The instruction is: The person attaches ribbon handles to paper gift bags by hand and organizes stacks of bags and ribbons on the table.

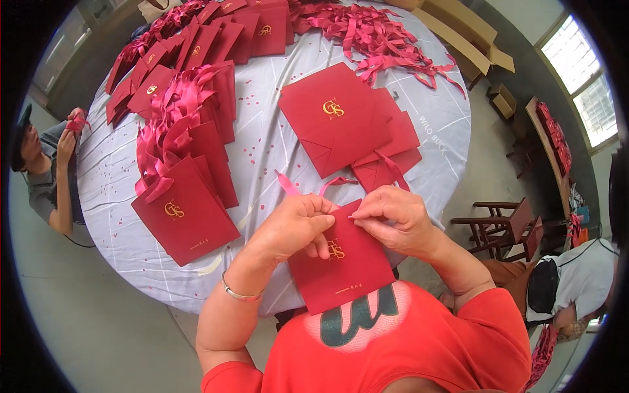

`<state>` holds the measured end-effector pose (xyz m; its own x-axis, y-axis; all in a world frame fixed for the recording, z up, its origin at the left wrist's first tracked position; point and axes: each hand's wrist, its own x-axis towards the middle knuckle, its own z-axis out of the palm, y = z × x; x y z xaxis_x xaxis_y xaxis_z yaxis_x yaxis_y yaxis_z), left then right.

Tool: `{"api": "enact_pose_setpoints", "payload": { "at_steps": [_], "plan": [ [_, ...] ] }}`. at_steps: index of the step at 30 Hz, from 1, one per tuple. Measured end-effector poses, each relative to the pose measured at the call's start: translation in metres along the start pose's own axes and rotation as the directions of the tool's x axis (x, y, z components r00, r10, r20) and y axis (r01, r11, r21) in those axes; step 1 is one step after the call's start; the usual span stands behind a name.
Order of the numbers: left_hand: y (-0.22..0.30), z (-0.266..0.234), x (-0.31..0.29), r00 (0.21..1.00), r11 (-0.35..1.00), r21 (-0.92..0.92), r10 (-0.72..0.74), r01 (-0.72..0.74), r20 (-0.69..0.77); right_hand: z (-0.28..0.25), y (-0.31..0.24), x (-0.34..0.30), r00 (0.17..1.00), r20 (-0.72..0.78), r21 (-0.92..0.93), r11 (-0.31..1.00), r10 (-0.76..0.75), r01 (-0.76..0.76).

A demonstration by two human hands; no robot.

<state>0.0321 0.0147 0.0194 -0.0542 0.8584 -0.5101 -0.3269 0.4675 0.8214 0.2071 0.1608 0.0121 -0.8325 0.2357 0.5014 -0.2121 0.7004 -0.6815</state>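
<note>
A red paper gift bag (344, 275) with gold print lies flat before me, its lower end close to my red shirt. My left hand (295, 226) is closed at the bag's upper left edge, thumb and fingers on the paper. At the upper right edge, my right hand (396, 219) pinches something small that its fingertips hide. A pink ribbon (286, 184) sticks up beside my left hand, and a darker ribbon (339, 181) arches between the hands. Just beyond lies a stack of red bags (334, 114); another ribbon (393, 169) runs from there toward my right hand.
Red bags with ribbon handles (187, 209) overlap in a row at left, with more bags (216, 39) behind. Loose ribbons (380, 42) heap at the far edge of the clothed table (262, 150). A person (49, 167) at left handles ribbon. Chairs (504, 226) and another person stand right.
</note>
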Motion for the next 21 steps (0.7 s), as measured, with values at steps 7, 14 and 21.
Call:
{"api": "enact_pose_setpoints", "payload": {
  "at_steps": [7,14,21],
  "plan": [
    [0.004,0.003,-0.003,1.0,1.0,0.02,-0.006,0.006,-0.003,0.006,-0.006,0.004,0.985,0.007,-0.217,0.961,-0.172,0.17],
    [-0.002,0.006,-0.001,0.999,0.998,0.057,0.042,-0.041,-0.03,0.007,-0.011,0.003,0.976,0.065,-0.351,0.911,-0.206,0.215],
    [-0.003,0.014,0.0,0.993,0.995,0.071,0.071,-0.065,-0.093,0.017,-0.04,0.009,0.98,0.192,-0.609,0.789,0.046,0.082]
  ]
}}
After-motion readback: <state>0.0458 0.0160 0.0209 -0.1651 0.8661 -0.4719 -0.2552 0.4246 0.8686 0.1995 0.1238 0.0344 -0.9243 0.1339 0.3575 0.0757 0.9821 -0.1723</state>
